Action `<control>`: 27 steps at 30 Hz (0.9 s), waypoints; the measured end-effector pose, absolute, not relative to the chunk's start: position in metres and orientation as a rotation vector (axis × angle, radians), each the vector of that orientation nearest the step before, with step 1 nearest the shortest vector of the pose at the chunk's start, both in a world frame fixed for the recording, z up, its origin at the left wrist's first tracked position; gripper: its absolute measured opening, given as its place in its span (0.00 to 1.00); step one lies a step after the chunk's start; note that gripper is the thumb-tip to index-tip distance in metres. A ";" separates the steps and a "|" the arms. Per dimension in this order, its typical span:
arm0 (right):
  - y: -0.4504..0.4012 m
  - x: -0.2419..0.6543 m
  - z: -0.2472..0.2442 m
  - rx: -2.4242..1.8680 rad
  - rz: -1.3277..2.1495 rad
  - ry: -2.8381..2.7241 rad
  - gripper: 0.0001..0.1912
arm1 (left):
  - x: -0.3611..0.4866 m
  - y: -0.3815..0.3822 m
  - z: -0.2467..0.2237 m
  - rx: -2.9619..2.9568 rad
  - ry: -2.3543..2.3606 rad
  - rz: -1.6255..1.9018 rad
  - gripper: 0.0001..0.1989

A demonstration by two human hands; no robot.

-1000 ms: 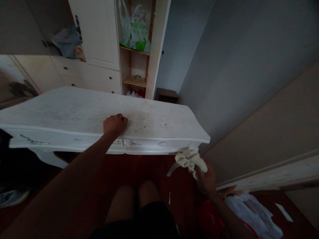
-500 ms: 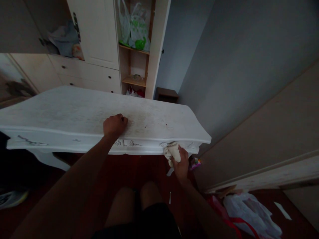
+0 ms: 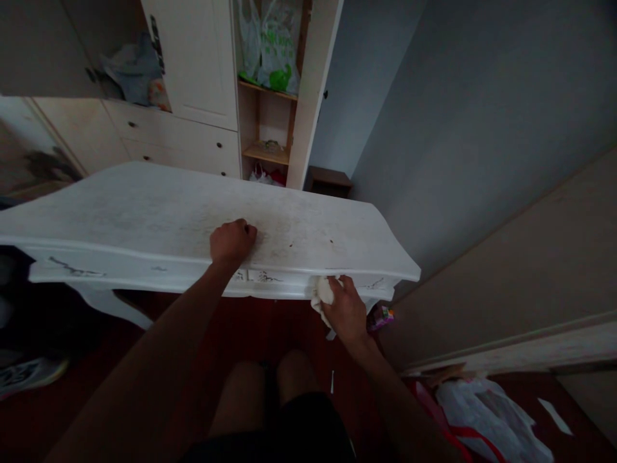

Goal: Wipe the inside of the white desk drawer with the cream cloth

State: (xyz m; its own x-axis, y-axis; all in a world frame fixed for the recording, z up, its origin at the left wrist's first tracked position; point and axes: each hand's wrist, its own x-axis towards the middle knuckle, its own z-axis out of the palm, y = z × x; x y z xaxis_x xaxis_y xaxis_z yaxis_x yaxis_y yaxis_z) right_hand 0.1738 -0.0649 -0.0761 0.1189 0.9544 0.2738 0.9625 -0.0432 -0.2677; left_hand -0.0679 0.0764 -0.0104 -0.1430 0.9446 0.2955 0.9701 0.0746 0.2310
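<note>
A white table with a smudged top and carved drawer fronts spans the view in front of me. My left hand rests on the top near its front edge, curled into a fist; whether anything is inside it is hidden. Lower and to the right, my right hand grips a crumpled cream cloth and presses it against the right part of the drawer front. Two small dark specks lie on the tabletop to the right of my left hand.
Behind the table stands a cream wardrobe with an open door and plastic bags on a shelf. A grey wall rises at the right. White and red bags lie on the floor at lower right, a shoe at lower left.
My right hand has closed in over the cloth, which is more bunched against the drawer front. My left hand keeps its place on the tabletop. The whole view has shifted slightly.
</note>
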 end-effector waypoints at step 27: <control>-0.038 0.085 -0.105 -1.559 0.145 -2.434 0.38 | -0.070 0.074 -0.015 -1.981 -2.238 -0.605 0.22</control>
State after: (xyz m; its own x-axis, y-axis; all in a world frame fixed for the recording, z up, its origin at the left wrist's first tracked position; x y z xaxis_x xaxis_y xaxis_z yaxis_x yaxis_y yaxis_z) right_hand 0.0849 -0.0380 -0.1050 -0.3980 0.9045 0.1529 0.8800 0.4235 -0.2149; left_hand -0.0703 0.0741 -0.0153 -0.1534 0.9331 0.3251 0.9699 0.0792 0.2304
